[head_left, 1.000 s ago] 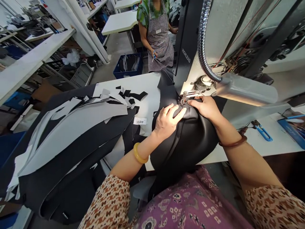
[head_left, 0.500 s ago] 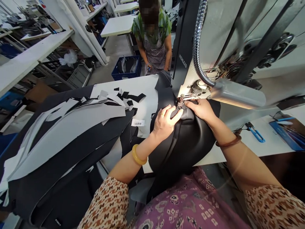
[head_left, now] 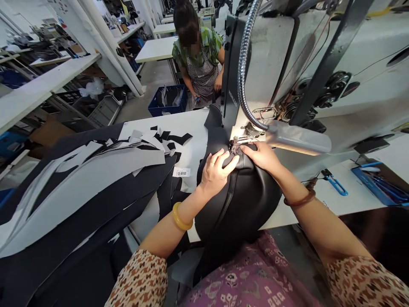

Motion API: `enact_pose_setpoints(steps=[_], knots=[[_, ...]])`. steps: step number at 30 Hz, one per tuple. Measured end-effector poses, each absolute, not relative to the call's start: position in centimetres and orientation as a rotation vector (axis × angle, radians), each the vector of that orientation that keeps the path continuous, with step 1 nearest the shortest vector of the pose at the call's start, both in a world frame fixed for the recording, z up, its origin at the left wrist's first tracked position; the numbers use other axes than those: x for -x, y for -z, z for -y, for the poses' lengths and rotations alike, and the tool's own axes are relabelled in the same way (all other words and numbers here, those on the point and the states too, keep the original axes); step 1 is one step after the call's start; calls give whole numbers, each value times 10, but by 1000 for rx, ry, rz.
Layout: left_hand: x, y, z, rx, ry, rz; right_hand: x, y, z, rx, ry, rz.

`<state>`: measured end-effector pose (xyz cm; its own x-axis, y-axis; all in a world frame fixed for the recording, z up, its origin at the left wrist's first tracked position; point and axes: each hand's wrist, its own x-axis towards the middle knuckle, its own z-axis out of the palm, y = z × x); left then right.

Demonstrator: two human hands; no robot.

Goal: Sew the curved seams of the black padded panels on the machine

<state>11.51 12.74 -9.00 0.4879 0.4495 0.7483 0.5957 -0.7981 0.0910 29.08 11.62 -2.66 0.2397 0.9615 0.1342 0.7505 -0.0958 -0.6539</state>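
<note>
A bulging piece of black leather [head_left: 249,200] with a raised seam lies under the presser foot [head_left: 235,144] of a grey sewing machine [head_left: 281,59]. My left hand [head_left: 214,170] rests flat on the leather just left of the seam, fingers stretched toward the foot. On the right side of the seam my right hand [head_left: 262,155] presses down, fingertips close to the needle. Neither hand grips anything. A yellow bangle is on the left wrist, a brown one on the right.
A stack of black and grey cut pieces [head_left: 83,179] covers the table's left half. A barcode label [head_left: 181,172] lies nearby. Blue snips [head_left: 334,183] and a blue tray [head_left: 380,183] sit at right. The lamp's gooseneck [head_left: 246,81] hangs overhead. Another person [head_left: 198,55] works beyond, beside a blue crate [head_left: 168,97].
Both hands keep their place on the leather by the presser foot. My view has tilted up and shifted; the person behind has bent lower toward the table.
</note>
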Motion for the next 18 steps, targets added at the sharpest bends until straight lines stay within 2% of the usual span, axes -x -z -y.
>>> enact_pose_setpoints(steps=[14, 18], knots=[[-116, 94, -135, 2696, 1236, 892, -297, 31, -124, 1877, -412, 1605], [-111, 94, -132, 2753, 1305, 998, -291, 25, -118, 2046, -341, 1574]])
